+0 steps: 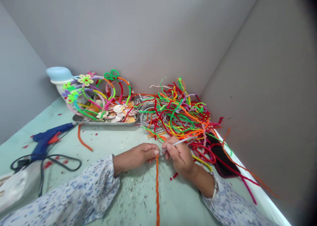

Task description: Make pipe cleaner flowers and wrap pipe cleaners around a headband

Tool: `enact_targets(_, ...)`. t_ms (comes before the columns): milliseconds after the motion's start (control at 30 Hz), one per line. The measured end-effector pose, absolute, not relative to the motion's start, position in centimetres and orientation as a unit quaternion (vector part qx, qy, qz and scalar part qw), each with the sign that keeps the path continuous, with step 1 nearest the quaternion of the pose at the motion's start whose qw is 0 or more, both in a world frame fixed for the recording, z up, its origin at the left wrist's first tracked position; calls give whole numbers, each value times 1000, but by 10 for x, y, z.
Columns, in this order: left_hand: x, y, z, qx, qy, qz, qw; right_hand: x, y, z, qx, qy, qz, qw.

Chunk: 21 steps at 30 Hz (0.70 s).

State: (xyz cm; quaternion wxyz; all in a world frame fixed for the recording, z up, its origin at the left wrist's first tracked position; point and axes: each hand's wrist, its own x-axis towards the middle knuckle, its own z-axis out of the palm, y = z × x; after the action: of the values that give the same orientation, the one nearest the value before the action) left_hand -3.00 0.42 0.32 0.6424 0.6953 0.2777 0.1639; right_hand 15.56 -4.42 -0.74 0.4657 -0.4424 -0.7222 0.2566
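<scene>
My left hand (142, 155) pinches the top end of a long orange pipe cleaner (157, 189) that runs down the table toward me. My right hand (180, 155) is closed on a thin silver-grey band (182, 141), whose end meets the orange pipe cleaner between my fingertips. Both hands rest on the pale green table (114, 143), just in front of a big tangled pile of coloured pipe cleaners (180, 115).
A metal tray (104, 122) holds wrapped headbands with pipe-cleaner flowers and shells. A coil of wire (148, 115) lies beside it. A blue glue gun (47, 140) with black cord lies at left. A loose orange pipe cleaner (83, 140), a dark object (221, 158), and grey walls surround.
</scene>
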Motion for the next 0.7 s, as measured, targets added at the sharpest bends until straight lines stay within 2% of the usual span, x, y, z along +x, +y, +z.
enact_targets(167, -29, 4, 5, 671, 281, 173, 664, 155, -45, -8, -444, -722, 249, 469)
enact_targets(433, -25, 0, 8, 594, 298, 231, 710, 152, -44, -16, -473, -644, 290, 527)
enact_targets(700, -21, -8, -10, 659, 340, 302, 599, 151, -43, -17, -475, -634, 292, 536)
